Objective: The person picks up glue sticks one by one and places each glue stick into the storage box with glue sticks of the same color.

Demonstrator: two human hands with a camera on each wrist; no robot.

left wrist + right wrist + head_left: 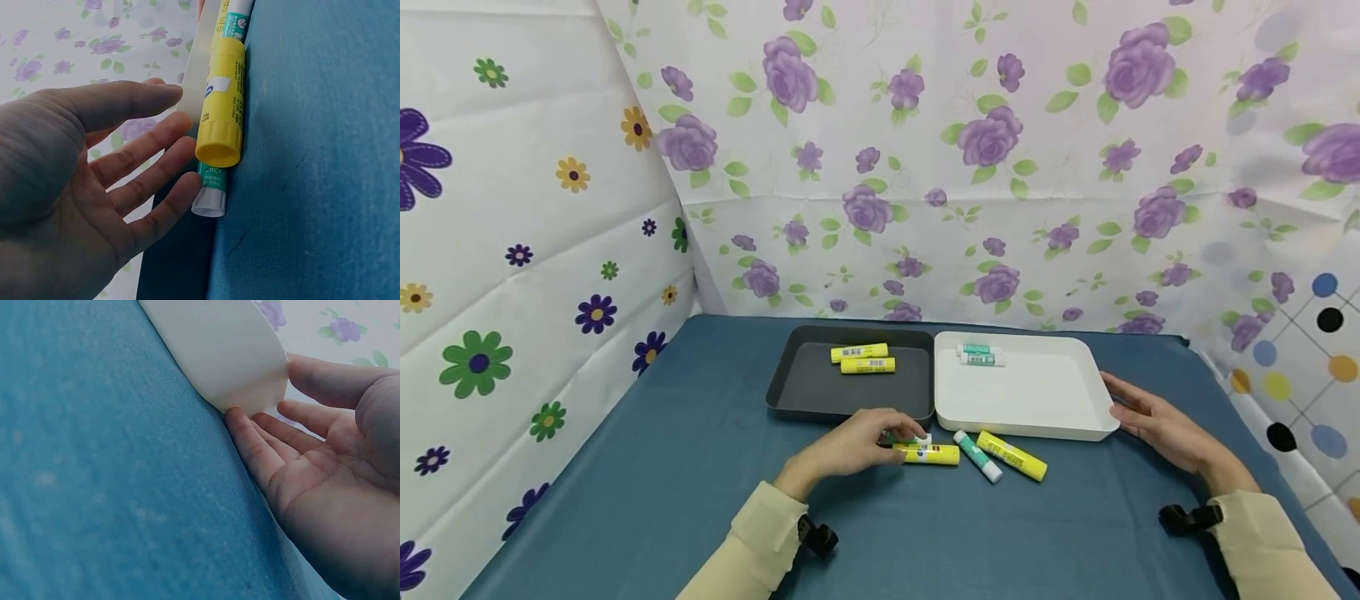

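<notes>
My left hand (859,439) hovers at a yellow glue stick (938,454) and a green-and-white glue stick (212,181) lying beside it, in front of the dark tray. The left wrist view has its fingers spread and loosely bent, fingertips right at the two sticks, none wrapped round them. To the right, another green-and-white glue stick (977,457) and another yellow one (1011,456) lie slanted on the cloth. My right hand (1172,433) touches the right end of the white tray (1037,396), thumb at the rim and fingers along the outer wall (250,394).
The dark grey tray (801,383) adjoins the white one. Inside it lie two yellow glue sticks (868,366); two green-and-white ones (982,360) lie in the white tray. Blue cloth (700,467) covers the table, with flowered sheets (880,275) hanging behind and at the left.
</notes>
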